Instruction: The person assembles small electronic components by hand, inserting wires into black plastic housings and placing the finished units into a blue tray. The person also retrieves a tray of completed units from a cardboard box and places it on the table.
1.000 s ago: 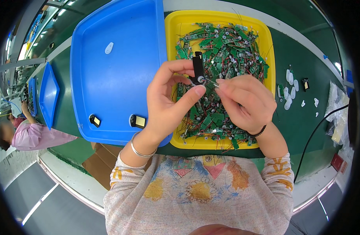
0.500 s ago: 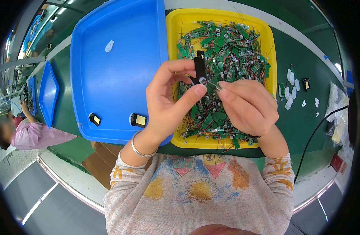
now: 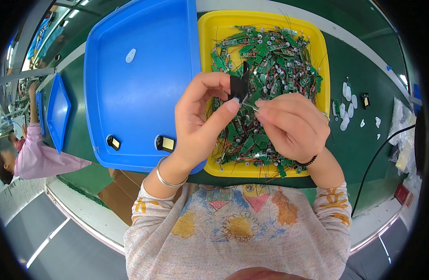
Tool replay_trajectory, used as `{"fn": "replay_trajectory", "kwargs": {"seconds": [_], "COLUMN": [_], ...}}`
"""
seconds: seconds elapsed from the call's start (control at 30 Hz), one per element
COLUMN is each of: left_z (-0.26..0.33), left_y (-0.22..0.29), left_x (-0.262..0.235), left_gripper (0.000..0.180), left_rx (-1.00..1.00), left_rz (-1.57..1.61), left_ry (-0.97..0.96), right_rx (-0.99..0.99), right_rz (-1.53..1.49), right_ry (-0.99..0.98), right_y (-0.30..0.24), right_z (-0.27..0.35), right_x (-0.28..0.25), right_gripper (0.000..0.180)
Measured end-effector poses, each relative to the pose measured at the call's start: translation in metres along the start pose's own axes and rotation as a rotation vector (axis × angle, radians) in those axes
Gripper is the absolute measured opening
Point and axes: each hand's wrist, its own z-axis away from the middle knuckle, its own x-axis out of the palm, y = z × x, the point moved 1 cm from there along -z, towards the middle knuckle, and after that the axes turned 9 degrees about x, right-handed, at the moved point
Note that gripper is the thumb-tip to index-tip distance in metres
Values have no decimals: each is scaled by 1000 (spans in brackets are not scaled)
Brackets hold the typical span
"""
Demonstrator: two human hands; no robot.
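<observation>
Black case (image 3: 238, 87) sits in the fingers of the left hand (image 3: 195, 116), raised over the near left part of the yellow tray (image 3: 321, 56); its long axis runs mostly away from the person, the far end leaning slightly right; its near end lies just left of the right hand's fingertips and a little beyond them, so the left hand is nearer, already touching it. Of the 2 hands, the left pinches the case between thumb and curled fingers; the right (image 3: 296, 123) pinches 1 thin piece (image 3: 250, 107) beside the case's near end, though whether the 2 parts touch I cannot tell.

Counted: 1 case is held; 2 cases with pale patches (image 3: 165, 143) lie in the 1 large blue tray (image 3: 142, 102), along with 1 white teardrop piece (image 3: 130, 55); green boards (image 3: 289, 79) fill the yellow tray, too many to count; on the counter (image 3: 345, 154) at right lie about 6 white oval pieces (image 3: 350, 110), some overlapping, 1 dark block (image 3: 365, 101) and 3 small white bits (image 3: 378, 122).
</observation>
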Motion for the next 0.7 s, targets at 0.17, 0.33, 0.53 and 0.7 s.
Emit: {"fn": "replay_trajectory", "kwargs": {"seconds": [0.17, 0.33, 0.53, 0.7], "left_z": [-1, 0, -3, -1], "left_y": [2, 5, 5, 4], "left_x": [0, -2, 1, 0], "left_gripper": [23, 23, 31, 43], "left_rx": [0, 13, -8, -44], "left_rz": [14, 40, 3, 37], "left_ry": [-25, -58, -96, -95], "right_rx": [91, 300, 657, 560], "right_rz": [-77, -230, -555, -513], "right_ry": [-2, -76, -67, -137], "right_y": [0, 2, 5, 11], "right_z": [-1, -2, 2, 3], "right_x": [1, 0, 6, 5], "right_gripper": [17, 18, 19, 19]}}
